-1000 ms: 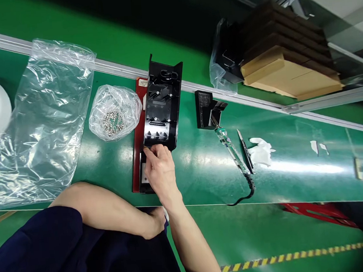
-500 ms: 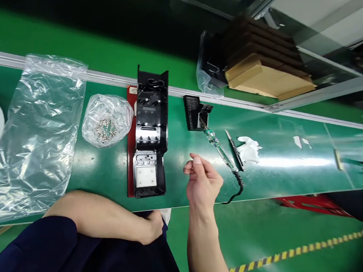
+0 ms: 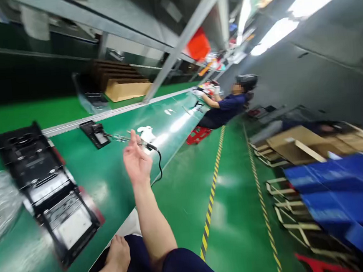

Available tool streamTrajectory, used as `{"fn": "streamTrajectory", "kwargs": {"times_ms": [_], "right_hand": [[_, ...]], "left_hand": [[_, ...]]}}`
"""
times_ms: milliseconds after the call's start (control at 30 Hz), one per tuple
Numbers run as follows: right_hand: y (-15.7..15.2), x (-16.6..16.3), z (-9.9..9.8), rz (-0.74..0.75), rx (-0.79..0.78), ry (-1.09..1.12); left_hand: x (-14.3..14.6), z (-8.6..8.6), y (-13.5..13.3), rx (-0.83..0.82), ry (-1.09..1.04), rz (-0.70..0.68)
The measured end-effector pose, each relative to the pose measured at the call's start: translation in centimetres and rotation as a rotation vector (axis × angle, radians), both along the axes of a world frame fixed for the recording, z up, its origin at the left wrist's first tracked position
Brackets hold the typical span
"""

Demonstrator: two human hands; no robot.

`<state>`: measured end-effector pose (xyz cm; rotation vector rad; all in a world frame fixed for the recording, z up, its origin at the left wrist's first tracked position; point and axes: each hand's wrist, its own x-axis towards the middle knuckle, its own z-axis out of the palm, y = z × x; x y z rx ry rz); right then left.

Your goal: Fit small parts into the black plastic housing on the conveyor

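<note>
View swung right since before; right hand (image 3: 136,160) lifted off black plastic housing (image 3: 43,184), fingers open, empty | left hand (image 3: 117,254) loosely curled on lap, empty

Bright overhead strip lights glare off the green belt (image 3: 114,166); motion blur and wide-angle stretching smear the edges.

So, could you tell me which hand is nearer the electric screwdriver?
The right hand: it is raised just beside the electric screwdriver. The left hand rests on the lap, well away.
</note>
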<state>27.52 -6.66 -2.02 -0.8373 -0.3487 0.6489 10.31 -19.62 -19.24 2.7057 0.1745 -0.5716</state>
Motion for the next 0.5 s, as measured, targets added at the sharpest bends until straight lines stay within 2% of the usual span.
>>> {"fn": "streamTrajectory", "kwargs": {"times_ms": [67, 133, 233, 300, 367, 433, 467, 500], "right_hand": [[-0.2, -0.3, 2.5, 0.045, 0.083, -0.196], [-0.3, -0.6, 4.9, 0.025, 0.093, -0.393], [-0.5, -1.3, 7.9, -0.069, -0.037, -0.603], [-0.6, -2.2, 9.0, -0.192, -0.149, -0.745], [-0.6, -3.4, 9.5, -0.400, -0.217, -0.941], [-0.5, -4.5, 9.7, -0.609, -0.255, -1.135], [-0.4, -4.9, 9.7, -0.650, -0.243, -1.146], [-0.2, -5.3, 9.6, -0.633, -0.233, -1.091]], "left_hand": [[0.2, 2.4, 1.1, 0.014, 0.142, -0.081], [0.3, 4.2, 1.8, 0.012, 0.220, -0.119], [0.0, 4.9, 2.0, 0.045, 0.216, -0.124], [-0.4, 4.0, 1.7, 0.117, 0.150, -0.141], [-0.8, 2.5, 1.3, 0.169, 0.082, -0.200], [-0.8, 0.6, 0.9, 0.110, 0.039, -0.240], [-0.7, -0.4, 0.7, 0.059, -0.011, -0.193], [-0.5, -1.3, 0.5, 0.010, -0.082, -0.084]]}}
